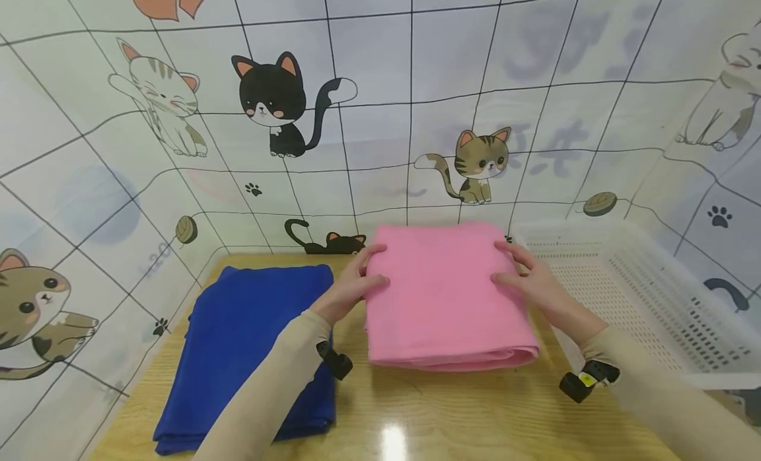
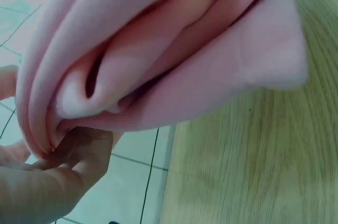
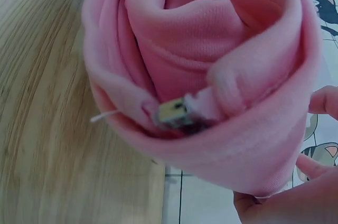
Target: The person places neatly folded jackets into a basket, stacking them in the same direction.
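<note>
A folded pink garment (image 1: 446,296) is held between my two hands over the wooden table. On its left edge my left hand (image 1: 351,288) grips the cloth, thumb on top; the left wrist view shows fingers (image 2: 87,155) curled under the pink layers. My right hand (image 1: 540,284) grips the right edge in the same way. Rolled layers of the pink garment (image 3: 185,39) fill the right wrist view, with a small blurred metal fitting (image 3: 173,113) among them. Left of it, a folded blue garment (image 1: 255,335) lies flat on the table.
A white perforated plastic basket (image 1: 648,309) stands at the right. The light wooden table (image 1: 440,415) lies beneath, its far edge against a wall sheet (image 1: 380,131) printed with cats and grid lines.
</note>
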Action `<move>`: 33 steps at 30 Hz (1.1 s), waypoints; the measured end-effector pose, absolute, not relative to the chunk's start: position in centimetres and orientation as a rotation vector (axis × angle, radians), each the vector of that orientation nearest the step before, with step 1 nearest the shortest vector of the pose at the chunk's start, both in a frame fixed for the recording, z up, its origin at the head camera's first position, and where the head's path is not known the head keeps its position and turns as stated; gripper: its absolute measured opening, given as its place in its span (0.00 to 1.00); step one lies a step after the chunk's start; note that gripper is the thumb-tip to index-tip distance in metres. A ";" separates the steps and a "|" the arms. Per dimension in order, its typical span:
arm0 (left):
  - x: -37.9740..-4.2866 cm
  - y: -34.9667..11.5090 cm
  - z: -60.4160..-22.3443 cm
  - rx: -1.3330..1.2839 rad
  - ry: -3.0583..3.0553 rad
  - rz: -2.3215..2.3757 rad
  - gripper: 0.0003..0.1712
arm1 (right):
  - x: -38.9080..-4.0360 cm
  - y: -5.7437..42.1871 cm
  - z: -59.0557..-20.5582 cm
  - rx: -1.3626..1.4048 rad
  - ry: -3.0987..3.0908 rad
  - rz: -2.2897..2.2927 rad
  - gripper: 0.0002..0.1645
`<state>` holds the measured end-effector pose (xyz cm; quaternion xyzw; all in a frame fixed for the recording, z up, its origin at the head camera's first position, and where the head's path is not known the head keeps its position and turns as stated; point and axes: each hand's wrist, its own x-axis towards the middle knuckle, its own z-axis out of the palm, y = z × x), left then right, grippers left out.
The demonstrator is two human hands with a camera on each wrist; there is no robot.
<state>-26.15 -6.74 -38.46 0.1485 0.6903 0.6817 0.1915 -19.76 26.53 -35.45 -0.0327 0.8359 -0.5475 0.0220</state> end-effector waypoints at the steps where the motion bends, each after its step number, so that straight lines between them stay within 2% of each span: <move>1: -26.1 -6.6 -38.4 0.417 1.928 1.923 0.39 | -19.8 26.8 -35.3 -0.108 2.597 -1.686 0.46; 13: -25.2 -4.0 -37.0 0.483 1.832 1.981 0.39 | -20.0 30.2 -33.4 -0.120 2.665 -1.613 0.45; 33: -23.8 1.8 -35.4 0.538 1.689 2.112 0.37 | -18.6 35.6 -32.5 -0.081 2.845 -1.530 0.41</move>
